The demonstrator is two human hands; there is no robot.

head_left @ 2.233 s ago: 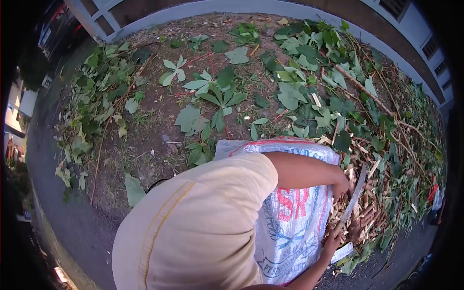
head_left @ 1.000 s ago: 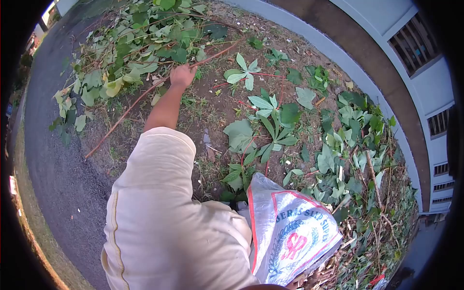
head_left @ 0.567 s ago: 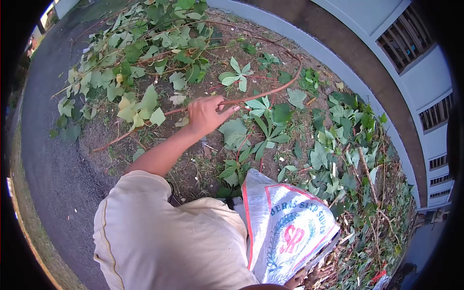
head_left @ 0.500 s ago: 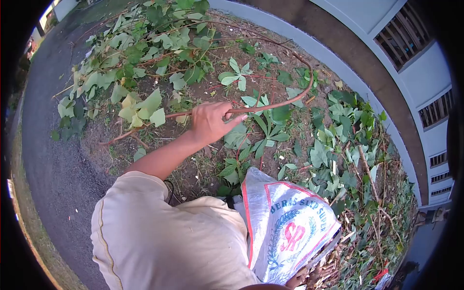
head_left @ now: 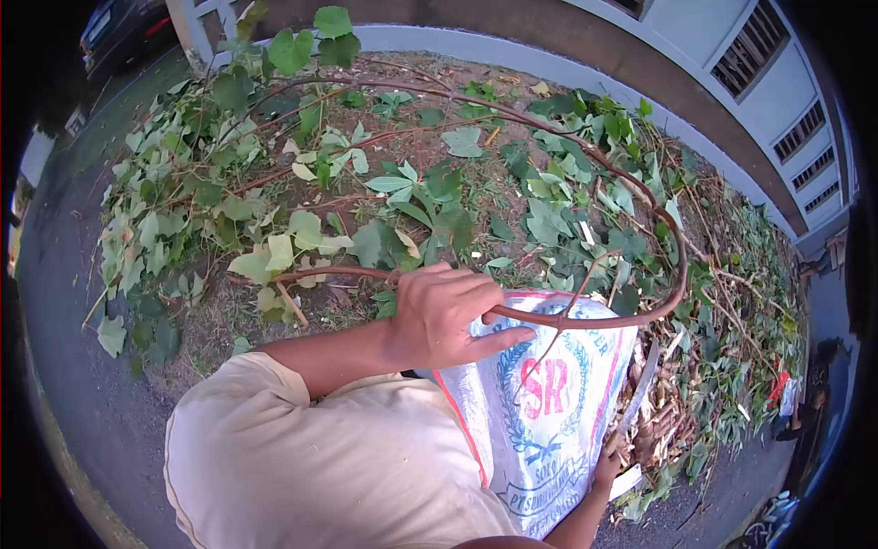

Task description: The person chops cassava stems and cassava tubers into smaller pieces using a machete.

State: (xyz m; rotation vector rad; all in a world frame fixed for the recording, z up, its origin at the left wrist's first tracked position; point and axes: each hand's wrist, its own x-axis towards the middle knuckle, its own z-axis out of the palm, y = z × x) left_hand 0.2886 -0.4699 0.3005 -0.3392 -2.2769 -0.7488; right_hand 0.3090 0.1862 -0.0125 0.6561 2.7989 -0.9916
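A thick brown vine [head_left: 622, 174] loops across the view, and my left hand [head_left: 448, 316] is closed around its lower stretch, with the thumb pointing right. Leaves [head_left: 274, 261] hang from the end left of that hand. Lower right, my right hand [head_left: 607, 465] grips a long-bladed knife [head_left: 637, 392], whose blade points up and away. Between my arms, against my shirt, is a white woven sack [head_left: 549, 439] with red and blue print. The vine passes over the sack's upper part.
Cut leafy vines [head_left: 174, 201] lie on the soil at the left, and more greenery [head_left: 732, 320] at the right beside chopped stem pieces [head_left: 663, 412]. A low wall [head_left: 512, 50] curves behind. Paved ground [head_left: 69, 302] borders the left. A person [head_left: 805, 421] is at the far right.
My left hand has moved down and right with the vine, whose loop now reaches over the sack. My right hand and the knife have come into clear view. The head view has shifted.
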